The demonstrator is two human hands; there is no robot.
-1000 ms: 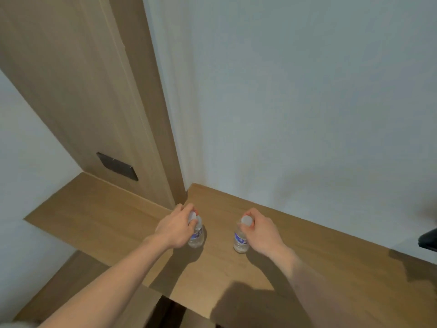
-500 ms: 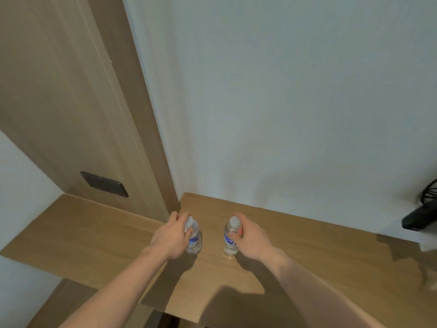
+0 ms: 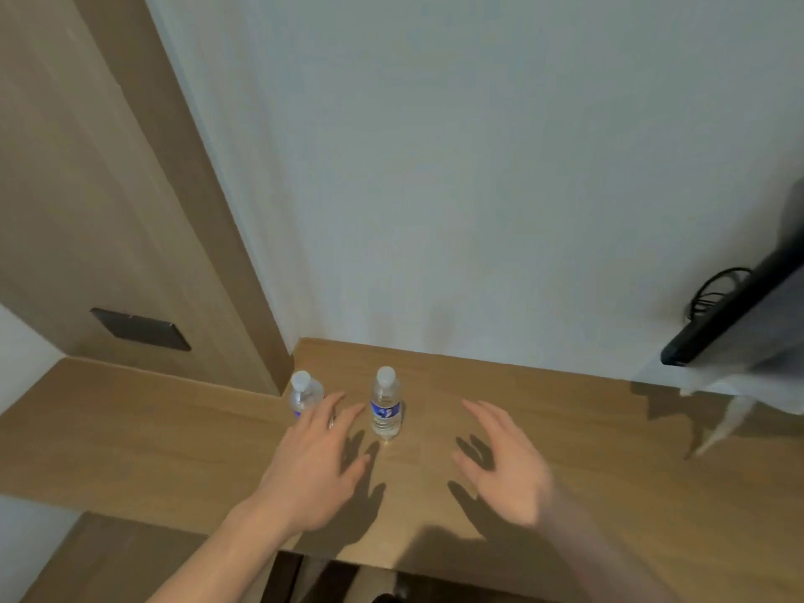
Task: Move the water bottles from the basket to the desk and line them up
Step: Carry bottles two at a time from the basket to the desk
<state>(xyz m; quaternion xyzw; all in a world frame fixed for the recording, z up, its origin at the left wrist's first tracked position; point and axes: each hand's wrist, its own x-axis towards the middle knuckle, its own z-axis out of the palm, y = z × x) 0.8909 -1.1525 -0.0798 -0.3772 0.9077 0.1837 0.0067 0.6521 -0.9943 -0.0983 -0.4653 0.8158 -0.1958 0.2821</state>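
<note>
Two water bottles stand upright on the desk near its back edge, close to where the wood wall panel meets the desk's back left corner.

Left to right:
- Left bottle: just in front of the panel's corner, white cap up. Your left hand partly hides its base.
- Left hand: fingers spread, palm down above the desk, gripping nothing. Fingertips lie just beside the left bottle; whether they touch it cannot be told.
- Right bottle: near the left one, a gap between them, blue label facing you. It stands free.
- Right hand: open, fingers splayed, empty, apart from the right bottle.
- Far right: a dark flat device with a coiled cable overhangs the desk's right end, well apart from the bottles.

The basket is not in view, so you cannot tell how many bottles remain.

Judgement: both bottles look placed, roughly in a row along the back edge.

Risks:
- The left fingers sit close to both bottles; a sideways sweep could tip either, since they are tall and narrow.
- Adding more bottles to the right could knock the free-standing one.
</note>
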